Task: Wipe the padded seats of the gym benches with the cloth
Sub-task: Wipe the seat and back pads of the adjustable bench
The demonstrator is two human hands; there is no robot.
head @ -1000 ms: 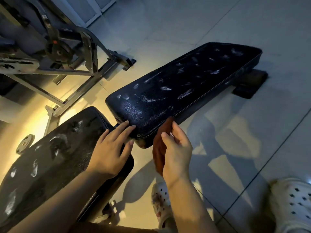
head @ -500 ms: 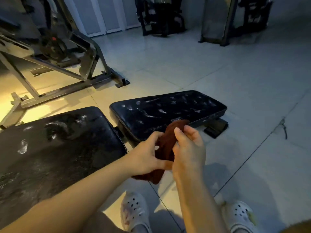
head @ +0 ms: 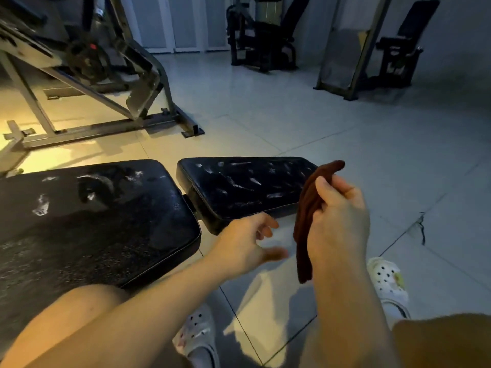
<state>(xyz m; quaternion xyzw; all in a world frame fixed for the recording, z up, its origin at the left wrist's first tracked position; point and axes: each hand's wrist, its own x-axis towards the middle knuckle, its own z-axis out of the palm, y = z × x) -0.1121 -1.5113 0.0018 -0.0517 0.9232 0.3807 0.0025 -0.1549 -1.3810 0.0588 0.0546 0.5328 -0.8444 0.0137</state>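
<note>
- Head view: the right hand (head: 338, 221) was raised in front of the body, its grip closed round a dark red-brown cloth (head: 309, 208), thumb and curled fingers pinching it near the upper part.
- The cloth hung as a narrow bunched strip, long axis near upright, its upper end tipped up and to the right above the thumb, its lower end pointing down at the floor (head: 345, 134).
- The cloth was in the air, just in front of the near right corner of the smaller padded seat (head: 244, 187); whether it touched the seat could not be told.
- The left hand (head: 247, 243) was beside the cloth and apart from it, fingers loosely spread and holding nothing, in front of that seat's near edge.
- The smaller seat ran left to right and bore pale scuffs.
- The larger padded seat (head: 93, 221) lay just left of it, also with whitish marks.
- Two white perforated clogs (head: 388, 282) stood on the tiled floor below the arms.
</note>
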